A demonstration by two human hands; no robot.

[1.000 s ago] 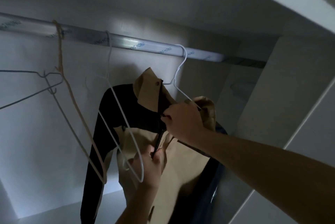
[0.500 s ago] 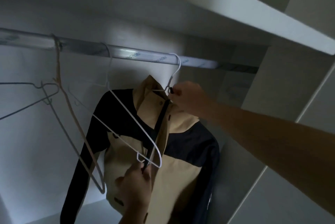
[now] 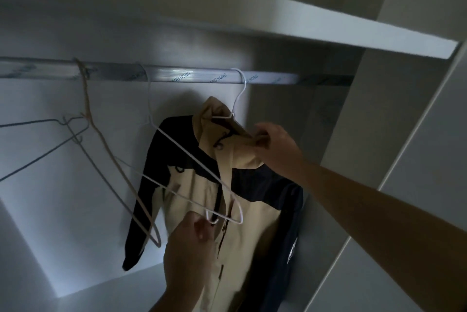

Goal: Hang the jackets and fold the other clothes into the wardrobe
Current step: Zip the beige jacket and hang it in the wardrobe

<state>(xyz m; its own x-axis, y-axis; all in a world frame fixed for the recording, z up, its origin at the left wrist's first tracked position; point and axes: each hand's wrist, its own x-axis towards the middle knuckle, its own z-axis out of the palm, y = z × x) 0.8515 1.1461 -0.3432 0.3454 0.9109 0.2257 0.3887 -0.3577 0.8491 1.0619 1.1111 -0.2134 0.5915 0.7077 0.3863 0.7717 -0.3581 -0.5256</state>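
Dark thin wire hangers [image 3: 30,122] and a tan wire hanger [image 3: 86,101] dangle at left. An empty white wire hanger [image 3: 189,156] hangs from the silver metal rail [image 3: 177,76], in front of the beige-and-navy fabric jacket [image 3: 257,230] hung there. The left hand [image 3: 189,243] pinches the jacket's front, and the right hand [image 3: 275,144] pinches its collar.

"ANG HONG" on hanging rail [image 3: 192,76]

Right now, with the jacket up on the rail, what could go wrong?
The empty white hanger lies across the jacket front, by the left hand; it may snag. The collar looks bunched under the right hand, so the jacket might slide off its hanger once released.
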